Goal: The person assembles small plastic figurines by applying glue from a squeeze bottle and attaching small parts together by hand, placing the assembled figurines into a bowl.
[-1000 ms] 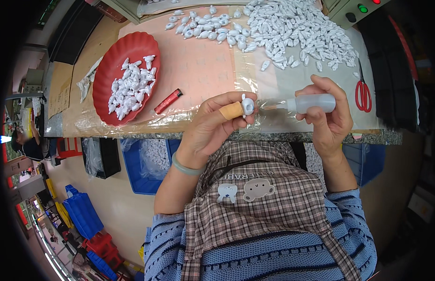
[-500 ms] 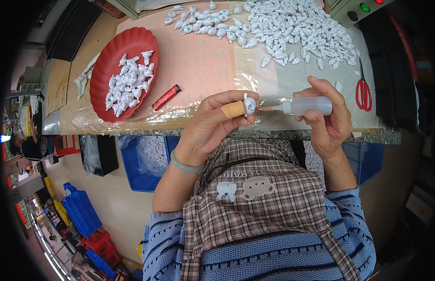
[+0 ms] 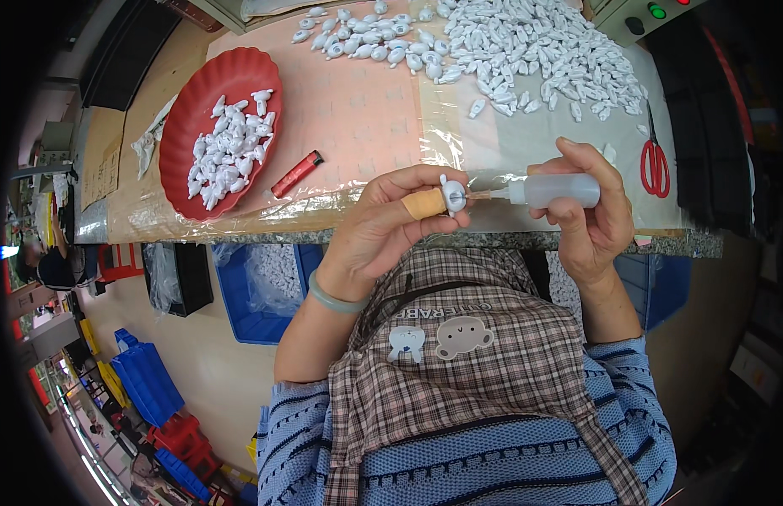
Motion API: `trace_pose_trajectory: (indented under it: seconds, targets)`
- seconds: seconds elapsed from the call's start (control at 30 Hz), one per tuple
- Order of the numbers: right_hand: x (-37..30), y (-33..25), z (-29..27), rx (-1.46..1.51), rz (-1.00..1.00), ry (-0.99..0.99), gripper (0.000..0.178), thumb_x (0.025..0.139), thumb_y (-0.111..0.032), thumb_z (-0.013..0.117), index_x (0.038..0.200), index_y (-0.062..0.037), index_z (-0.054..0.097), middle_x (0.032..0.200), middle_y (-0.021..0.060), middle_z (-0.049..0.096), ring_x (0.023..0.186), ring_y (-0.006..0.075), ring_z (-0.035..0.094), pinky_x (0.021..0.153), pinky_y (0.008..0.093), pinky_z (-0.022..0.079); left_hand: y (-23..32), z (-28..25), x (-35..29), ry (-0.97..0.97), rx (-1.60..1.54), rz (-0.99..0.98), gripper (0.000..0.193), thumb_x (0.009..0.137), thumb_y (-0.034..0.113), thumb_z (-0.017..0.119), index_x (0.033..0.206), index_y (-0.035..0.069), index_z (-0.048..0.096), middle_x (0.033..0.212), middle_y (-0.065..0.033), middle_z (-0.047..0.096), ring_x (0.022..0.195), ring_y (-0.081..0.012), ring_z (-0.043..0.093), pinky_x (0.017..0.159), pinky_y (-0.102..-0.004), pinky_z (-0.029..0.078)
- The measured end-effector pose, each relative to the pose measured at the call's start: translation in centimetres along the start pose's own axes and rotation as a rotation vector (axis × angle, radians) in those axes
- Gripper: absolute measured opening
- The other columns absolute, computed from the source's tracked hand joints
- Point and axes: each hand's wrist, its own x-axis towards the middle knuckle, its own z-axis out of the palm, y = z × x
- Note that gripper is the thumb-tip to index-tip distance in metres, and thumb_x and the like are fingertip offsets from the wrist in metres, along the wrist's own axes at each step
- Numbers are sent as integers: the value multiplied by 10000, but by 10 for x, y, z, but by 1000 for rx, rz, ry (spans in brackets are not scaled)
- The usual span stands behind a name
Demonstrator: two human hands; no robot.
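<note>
Between the thumb and fingers of my left hand (image 3: 393, 211) is a small white plastic figure part (image 3: 453, 195), pinched near the table's front edge. A tan wrap (image 3: 424, 203) covers one of those fingers. My right hand (image 3: 596, 207) is closed round a translucent squeeze bottle (image 3: 563, 191), held on its side. Its thin nozzle points left, and the tip meets or nearly meets the part's face; I cannot tell if they touch. To the left, a red scalloped dish (image 3: 179, 143) holds many white pieces (image 3: 231, 156).
A red lighter-like stick (image 3: 297, 174) lies beside the dish. Rounded white parts (image 3: 366, 38) and a big heap of slimmer white parts (image 3: 535, 55) cover the table's far side. Red-handled scissors (image 3: 655, 169) lie at the right. A blue bin (image 3: 256, 291) stands below the table edge.
The white part has turned slightly in my left hand and shifted a little right, closer to the nozzle. My right hand and the bottle have hardly moved.
</note>
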Motion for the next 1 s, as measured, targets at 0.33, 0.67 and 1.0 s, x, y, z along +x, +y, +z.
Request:
trace_pose_trajectory:
  seconds: [0.33,0.67,1.0]
  targets:
    - [-4,0,-1,-103,-86,10,463,877,-233,628,1206,57,478,945,183,640,707,192,633,595,265,516,-1,0,0,3,-24,0,247,890,54,576,1115,-47,566,1025,-172,623,911,-229,657,789,-270,571]
    - [1,-3,-2,-270,-250,-19,450,797,-178,709,1138,59,536,997,186,647,759,253,670,623,307,542,-3,0,0,76,31,74,245,875,54,589,1089,-55,543,1030,-167,603,895,-216,651,777,-256,575]
    - [2,-4,0,-221,-202,-29,431,791,-155,713,1129,55,548,979,182,653,759,256,670,633,301,537,-2,-1,1,106,71,85,244,873,57,598,1089,-44,549,1030,-156,606,894,-212,651,780,-261,571]
